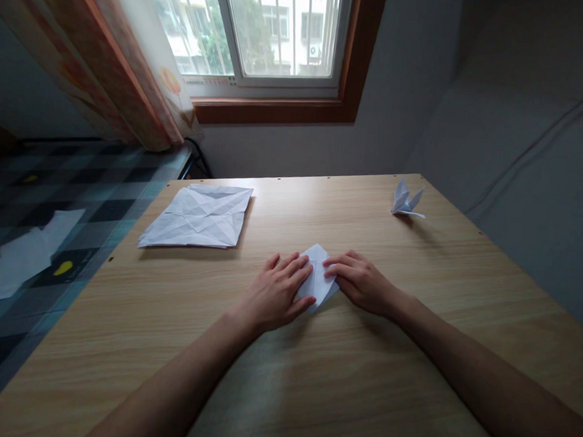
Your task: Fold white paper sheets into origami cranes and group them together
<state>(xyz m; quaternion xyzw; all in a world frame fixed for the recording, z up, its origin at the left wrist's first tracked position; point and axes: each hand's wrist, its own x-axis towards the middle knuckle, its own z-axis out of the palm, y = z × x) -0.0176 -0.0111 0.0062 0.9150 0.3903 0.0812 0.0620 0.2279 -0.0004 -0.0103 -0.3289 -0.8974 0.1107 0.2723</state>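
Note:
A small piece of white folded paper (316, 279), roughly diamond-shaped with a crease near its middle, lies on the wooden table. My left hand (279, 290) rests flat over its left side, fingers spread and the thumb at the lower edge. At the right edge, my right hand (359, 279) has its fingers bent and drawn together on the paper, seeming to grip that side; its thumb is partly hidden. Farther back on the right stands a white paper crane (407, 199), apart from both hands.
Creased white sheets (199, 216) lie stacked at the table's (274, 392) back left. Beyond the left edge, a checked cloth (12, 193) carries more white paper (26, 258). A curtain (109, 62) hangs beside the window (280, 34), and a wall borders the right side.

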